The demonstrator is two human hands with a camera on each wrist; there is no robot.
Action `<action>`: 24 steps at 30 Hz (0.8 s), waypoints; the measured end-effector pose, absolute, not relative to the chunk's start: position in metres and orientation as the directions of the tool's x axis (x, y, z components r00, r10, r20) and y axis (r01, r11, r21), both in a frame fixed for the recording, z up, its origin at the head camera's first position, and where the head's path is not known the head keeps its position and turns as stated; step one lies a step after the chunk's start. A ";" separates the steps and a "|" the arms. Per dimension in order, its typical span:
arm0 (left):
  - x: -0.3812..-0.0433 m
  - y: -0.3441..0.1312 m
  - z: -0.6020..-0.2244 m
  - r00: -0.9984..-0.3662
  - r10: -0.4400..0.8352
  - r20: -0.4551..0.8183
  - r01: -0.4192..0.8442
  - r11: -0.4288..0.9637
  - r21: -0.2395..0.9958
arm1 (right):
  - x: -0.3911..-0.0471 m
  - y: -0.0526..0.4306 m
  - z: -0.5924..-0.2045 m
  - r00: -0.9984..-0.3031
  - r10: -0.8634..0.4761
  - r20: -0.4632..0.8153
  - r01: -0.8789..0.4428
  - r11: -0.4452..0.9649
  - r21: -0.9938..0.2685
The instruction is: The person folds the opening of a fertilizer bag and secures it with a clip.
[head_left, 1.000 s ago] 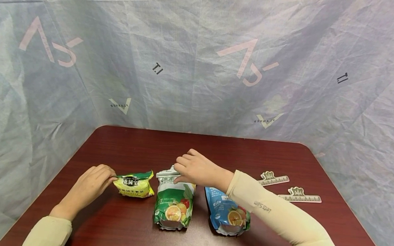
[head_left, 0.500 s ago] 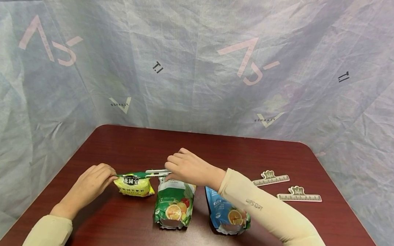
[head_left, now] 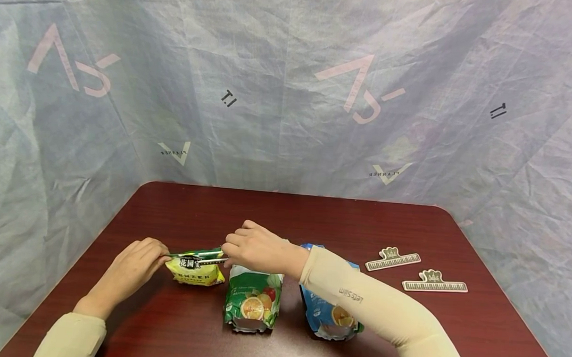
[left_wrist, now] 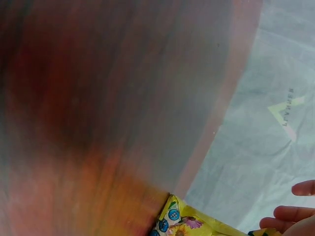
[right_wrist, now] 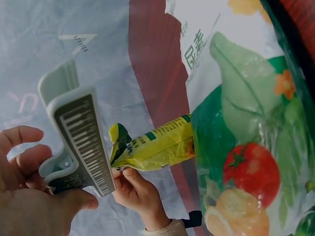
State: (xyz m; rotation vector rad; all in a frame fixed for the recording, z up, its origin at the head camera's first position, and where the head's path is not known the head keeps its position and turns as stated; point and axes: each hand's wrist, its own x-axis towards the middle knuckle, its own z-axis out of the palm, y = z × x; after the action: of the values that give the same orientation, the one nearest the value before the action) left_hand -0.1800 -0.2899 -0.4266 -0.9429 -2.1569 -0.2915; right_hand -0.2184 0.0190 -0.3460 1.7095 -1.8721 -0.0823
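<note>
My left hand (head_left: 133, 267) pinches the upper left corner of a small yellow and green bag (head_left: 195, 277) lying on the table. My right hand (head_left: 263, 251) grips a bag clip (right_wrist: 83, 142) with a piano-key pattern, thumb and fingers squeezing its handles. The clip's two long bars stand apart and reach over the yellow bag's top edge in the head view; whether that edge lies between them I cannot tell. Under my right hand stands a green and white fertilizer bag (head_left: 254, 299). In the left wrist view only part of the yellow bag (left_wrist: 189, 226) shows.
A blue bag (head_left: 325, 313) sits to the right, partly hidden by my right sleeve (head_left: 372, 294). Two more piano-key clips (head_left: 392, 260) lie at the right of the dark red table (head_left: 193, 209). Grey cloth (head_left: 279, 119) hangs behind and at both sides.
My right hand has moved left with the clip, from above the green bag to the yellow bag's top edge. The left hand keeps its pinch in place.
</note>
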 end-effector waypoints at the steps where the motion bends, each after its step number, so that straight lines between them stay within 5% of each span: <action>1: -0.180 -0.290 -0.426 -0.448 0.535 0.716 0.706 0.703 -0.084 | -0.218 0.018 -0.346 0.003 -0.925 0.380 -0.889 0.171 0.425; 24: -0.179 -0.289 -0.425 -0.437 0.530 0.726 0.706 0.703 -0.088 | -0.216 -0.005 -0.357 -0.039 -0.932 0.359 -0.874 0.206 0.439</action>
State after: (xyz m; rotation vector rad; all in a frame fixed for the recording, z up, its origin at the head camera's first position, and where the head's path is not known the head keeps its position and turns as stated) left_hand -0.1787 -0.2886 -0.4253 -0.9387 -2.1427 -0.2933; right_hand -0.2165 -0.0053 -0.3566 1.6733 -1.9154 -0.1320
